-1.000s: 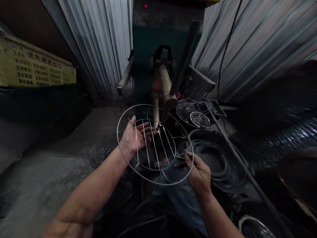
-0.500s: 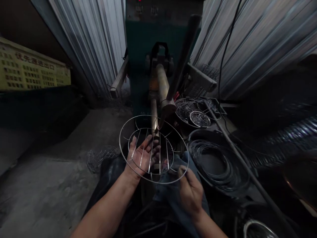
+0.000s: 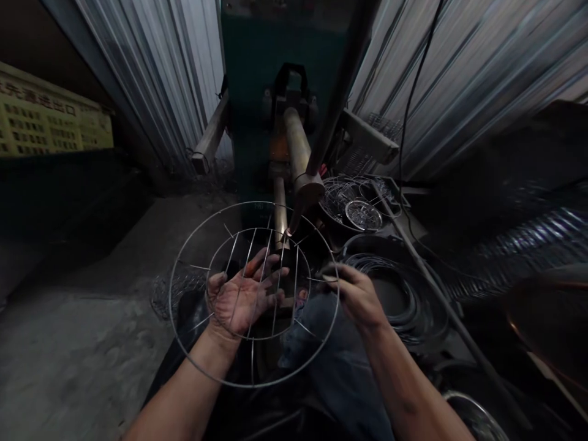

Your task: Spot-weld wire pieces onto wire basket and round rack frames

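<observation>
The right hand [image 3: 361,296] has a narrow grip, thumb and fingers pinched on the right side of the round wire rack [image 3: 260,283], where a short spoke meets the outer ring. The left hand [image 3: 242,300] lies palm up under the rack's left half, its fingers spread wide and closed on nothing; whether it bears any weight cannot be told. The rack sits between the hands, over the person's lap, its parallel bars running near to far inside the inner ring. That ring's far side comes up to the pointed tip [image 3: 289,233] above the lower rod [image 3: 280,211]; whether they touch is unclear. To do this well, it would seem best to keep the pinch light but firm at the ring, let the open palm level the left side, and bring each joint squarely between tip and rod, with fingers well clear of both. Farther off stands the green machine [image 3: 257,73] with its thick upper rod [image 3: 297,144]. Coiled wire [image 3: 408,306] fills a dark tub to the right, and a yellow crate [image 3: 55,119] stands far left.
</observation>
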Motion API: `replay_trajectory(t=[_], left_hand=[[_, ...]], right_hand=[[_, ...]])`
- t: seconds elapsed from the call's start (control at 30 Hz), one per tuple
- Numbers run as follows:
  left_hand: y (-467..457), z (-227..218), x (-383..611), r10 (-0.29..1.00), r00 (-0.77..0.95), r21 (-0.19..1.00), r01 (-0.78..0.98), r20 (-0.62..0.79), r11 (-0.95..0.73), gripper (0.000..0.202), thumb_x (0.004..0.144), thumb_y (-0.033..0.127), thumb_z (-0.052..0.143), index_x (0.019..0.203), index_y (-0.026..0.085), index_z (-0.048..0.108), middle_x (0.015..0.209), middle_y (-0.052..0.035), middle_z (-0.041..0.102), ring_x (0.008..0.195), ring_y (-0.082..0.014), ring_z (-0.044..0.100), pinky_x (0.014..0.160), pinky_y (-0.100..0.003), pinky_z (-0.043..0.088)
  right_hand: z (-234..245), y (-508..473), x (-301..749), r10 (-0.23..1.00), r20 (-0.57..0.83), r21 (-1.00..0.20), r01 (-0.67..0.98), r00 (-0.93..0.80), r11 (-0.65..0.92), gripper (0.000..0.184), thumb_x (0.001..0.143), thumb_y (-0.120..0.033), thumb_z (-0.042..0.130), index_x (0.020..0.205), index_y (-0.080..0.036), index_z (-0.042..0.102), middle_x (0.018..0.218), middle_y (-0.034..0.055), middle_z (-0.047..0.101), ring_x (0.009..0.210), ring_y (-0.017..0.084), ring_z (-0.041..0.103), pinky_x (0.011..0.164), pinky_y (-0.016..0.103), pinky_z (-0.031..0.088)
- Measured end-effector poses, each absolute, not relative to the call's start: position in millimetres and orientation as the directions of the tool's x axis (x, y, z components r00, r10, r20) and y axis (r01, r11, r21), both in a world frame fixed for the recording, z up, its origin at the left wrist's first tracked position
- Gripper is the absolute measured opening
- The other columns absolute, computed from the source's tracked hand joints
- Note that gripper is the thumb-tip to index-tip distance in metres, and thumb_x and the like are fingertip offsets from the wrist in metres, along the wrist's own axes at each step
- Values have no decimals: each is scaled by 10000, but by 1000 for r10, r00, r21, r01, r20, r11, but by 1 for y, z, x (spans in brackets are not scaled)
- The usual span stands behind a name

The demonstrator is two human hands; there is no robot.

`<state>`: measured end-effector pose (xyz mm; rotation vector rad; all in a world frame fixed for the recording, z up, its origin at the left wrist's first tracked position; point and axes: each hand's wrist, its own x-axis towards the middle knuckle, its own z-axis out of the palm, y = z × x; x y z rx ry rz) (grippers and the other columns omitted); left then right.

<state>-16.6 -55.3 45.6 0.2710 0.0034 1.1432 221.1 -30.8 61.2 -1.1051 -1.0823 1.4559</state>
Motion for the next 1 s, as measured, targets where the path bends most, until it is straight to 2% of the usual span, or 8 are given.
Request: replay_trajectory(t=[0.1, 0.2, 0.33, 0.43, 0.53, 0.73, 1.0], left_hand=[[-53, 44, -14, 904, 412, 192, -902, 113, 387, 817, 754, 507, 442, 1460, 120, 303, 1399, -150, 477, 1342, -387, 314, 951, -500, 403], [-52, 45, -16, 904, 416, 173, -901, 96, 396, 823, 766, 505, 443, 1468, 108, 279, 1386, -157, 488, 1340, -386, 320, 952, -506, 403], [-50, 53, -21, 897, 434, 173, -893, 89, 415, 831, 763, 508, 459, 1467, 102, 282, 1370, -168, 502, 1342, -397, 314, 951, -523, 403], [-48, 59, -24, 893, 444, 180, -887, 73, 426, 808, 767, 485, 458, 1450, 79, 312, 1352, -185, 515, 1340, -409, 313, 924, -525, 425], [-45, 64, -27, 899, 434, 188, -889, 63, 417, 787, 774, 491, 451, 1432, 71, 348, 1336, -193, 528, 1332, -421, 322, 892, -521, 449], [-43, 67, -31, 908, 416, 206, -894, 51, 398, 791, 789, 509, 443, 1454, 100, 316, 1333, -179, 530, 1337, -422, 314, 864, -504, 473], [-40, 70, -31, 917, 396, 222, -899, 46, 377, 829, 814, 545, 418, 1495, 122, 206, 1411, -182, 451, 1358, -417, 279, 878, -502, 467]], right_hand=[[56, 10, 197, 994, -98, -956, -281, 46, -81, 370, 573, -297, 835, 906, -204, 705, 644, -21, 650, 513, 106, 577, 477, 205, 442], [55, 35, 174, 996, -5, -962, -271, 83, 18, 297, 565, -310, 833, 811, -192, 715, 602, -41, 608, 472, 66, 491, 447, 187, 372], [57, 44, 160, 993, 53, -951, -296, 109, 83, 191, 584, -303, 806, 705, -195, 706, 609, -43, 601, 502, 75, 482, 472, 207, 375], [58, 43, 155, 983, 57, -946, -305, 174, 109, 169, 594, -297, 791, 695, -200, 695, 576, -53, 574, 474, 69, 454, 447, 207, 345], [62, 43, 152, 974, 61, -963, -245, 218, 115, 196, 592, -318, 785, 716, -198, 692, 525, -66, 527, 422, 60, 379, 406, 213, 293], [70, 50, 149, 962, 169, -971, -130, 213, 199, 187, 607, -347, 755, 679, -188, 688, 638, -19, 608, 607, 127, 529, 556, 249, 426], [70, 64, 149, 958, 256, -955, -117, 132, 272, 112, 648, -307, 725, 675, -203, 695, 668, -22, 617, 674, 142, 557, 657, 275, 446]])
